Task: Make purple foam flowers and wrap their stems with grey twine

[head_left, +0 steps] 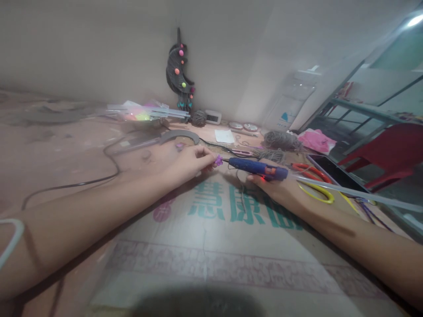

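Between the fingertips of my left hand is a small purple flower-like piece. My right hand is wrapped round a blue hot glue gun, which lies sideways with its nozzle pointing left. The nozzle tip is at the purple piece, touching it or very close. A long clear glue stick sticks out of the gun's back end, and a red light glows near its handle. Both hands are above a printed cardboard sheet. My right fingers are partly hidden by the gun.
Behind my hands lie a grey crescent, a white square and grey yarn. Clear glue sticks rest at the back left. Scissors with yellow handles and a phone are at right. A beaded moon hangs on the wall.
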`<move>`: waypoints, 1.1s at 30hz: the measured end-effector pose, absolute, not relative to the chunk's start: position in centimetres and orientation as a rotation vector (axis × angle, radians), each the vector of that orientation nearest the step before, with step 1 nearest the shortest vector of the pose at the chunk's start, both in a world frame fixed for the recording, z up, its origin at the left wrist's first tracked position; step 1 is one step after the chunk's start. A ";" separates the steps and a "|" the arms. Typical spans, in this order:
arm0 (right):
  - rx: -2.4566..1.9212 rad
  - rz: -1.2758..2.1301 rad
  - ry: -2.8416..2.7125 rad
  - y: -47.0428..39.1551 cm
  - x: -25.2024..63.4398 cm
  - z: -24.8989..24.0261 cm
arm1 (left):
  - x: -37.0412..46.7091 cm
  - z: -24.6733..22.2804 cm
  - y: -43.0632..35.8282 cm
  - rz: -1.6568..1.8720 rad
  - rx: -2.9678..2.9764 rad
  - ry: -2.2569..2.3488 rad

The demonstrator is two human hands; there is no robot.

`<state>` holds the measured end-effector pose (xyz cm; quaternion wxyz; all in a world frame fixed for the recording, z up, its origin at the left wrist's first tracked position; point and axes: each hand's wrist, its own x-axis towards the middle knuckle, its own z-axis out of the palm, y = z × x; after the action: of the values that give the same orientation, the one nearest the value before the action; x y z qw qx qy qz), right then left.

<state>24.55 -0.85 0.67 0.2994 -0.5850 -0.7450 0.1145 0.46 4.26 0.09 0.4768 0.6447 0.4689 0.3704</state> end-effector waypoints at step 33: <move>-1.639 0.355 -1.985 -1.2 24.2 1.3 | 0.3 -0.2 4.3 0.898 1.612 1.049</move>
<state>24.21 -1.22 1.30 0.2682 -0.6078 -0.7358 0.1314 0.35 4.32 -0.18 0.4879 0.6629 0.4316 0.3692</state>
